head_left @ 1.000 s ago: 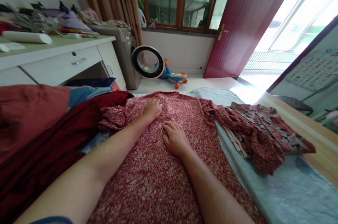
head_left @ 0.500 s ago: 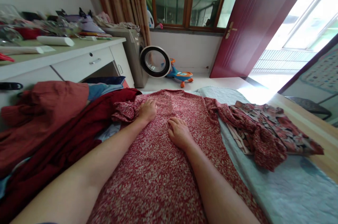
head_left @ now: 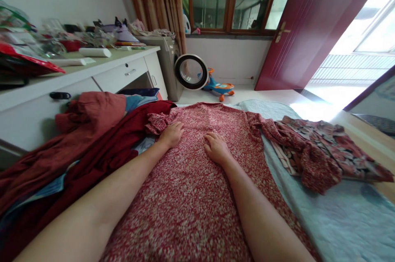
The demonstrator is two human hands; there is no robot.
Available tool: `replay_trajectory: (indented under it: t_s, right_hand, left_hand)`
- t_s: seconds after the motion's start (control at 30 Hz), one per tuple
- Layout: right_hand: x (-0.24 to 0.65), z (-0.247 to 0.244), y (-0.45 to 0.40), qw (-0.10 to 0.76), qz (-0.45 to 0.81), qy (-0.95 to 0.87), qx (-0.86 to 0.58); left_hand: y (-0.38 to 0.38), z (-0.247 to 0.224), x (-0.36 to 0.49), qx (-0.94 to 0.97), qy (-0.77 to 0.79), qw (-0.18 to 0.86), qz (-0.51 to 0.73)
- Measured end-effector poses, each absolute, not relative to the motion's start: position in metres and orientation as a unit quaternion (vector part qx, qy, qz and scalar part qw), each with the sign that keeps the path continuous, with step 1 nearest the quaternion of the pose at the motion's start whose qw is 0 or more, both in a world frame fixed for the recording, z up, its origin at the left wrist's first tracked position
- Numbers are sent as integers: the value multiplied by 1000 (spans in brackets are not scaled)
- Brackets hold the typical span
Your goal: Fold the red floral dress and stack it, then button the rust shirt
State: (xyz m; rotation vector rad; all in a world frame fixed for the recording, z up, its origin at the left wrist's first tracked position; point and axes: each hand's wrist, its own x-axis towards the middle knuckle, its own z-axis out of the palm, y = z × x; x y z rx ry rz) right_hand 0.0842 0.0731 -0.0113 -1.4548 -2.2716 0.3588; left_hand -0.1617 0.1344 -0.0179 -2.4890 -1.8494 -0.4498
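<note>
A red garment (head_left: pixel 191 196) with a dense pale speckled print lies spread out in front of me, its collar end farthest away. My left hand (head_left: pixel 172 135) rests on it near the left shoulder, close to the bunched left sleeve (head_left: pixel 156 122). Its fingers lie stretched out on the cloth. My right hand (head_left: pixel 217 148) lies on the middle of the upper part, palm down with the fingers extended. The right sleeve (head_left: pixel 317 167) stretches out to the right, over part of a folded floral garment (head_left: pixel 336 142).
To the left are a dark red garment (head_left: pixel 114 159) and a rust-coloured garment (head_left: pixel 92 114). A pale blue cover (head_left: pixel 348 216) lies beneath. Beyond are a cluttered white desk (head_left: pixel 117 66), a washing machine (head_left: pixel 168 64) with its door open, and a blue-orange ride-on toy (head_left: pixel 219 86).
The view has swung to the left. My left hand has slid slightly toward the left edge of the speckled garment. The right hand stays at nearly the same place on the cloth.
</note>
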Motion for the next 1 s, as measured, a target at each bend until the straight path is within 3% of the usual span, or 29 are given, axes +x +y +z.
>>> replay_trajectory:
  t_s: [0.2, 0.33, 0.67, 1.0]
  right_hand:
    - [84, -11, 74, 199, 130, -817, -525]
    - [84, -12, 74, 199, 130, -817, -526]
    - [85, -12, 75, 187, 130, -821, -524]
    - [86, -16, 78, 187, 120, -824, -520]
  left_hand:
    - [84, -14, -116, -769, -601, -56, -211]
    - [50, -17, -94, -809, -569, -55, -137]
    - [48, -15, -156, -736, -673, -26, -69]
    - [17, -12, -190, -673, -728, 36, -127]
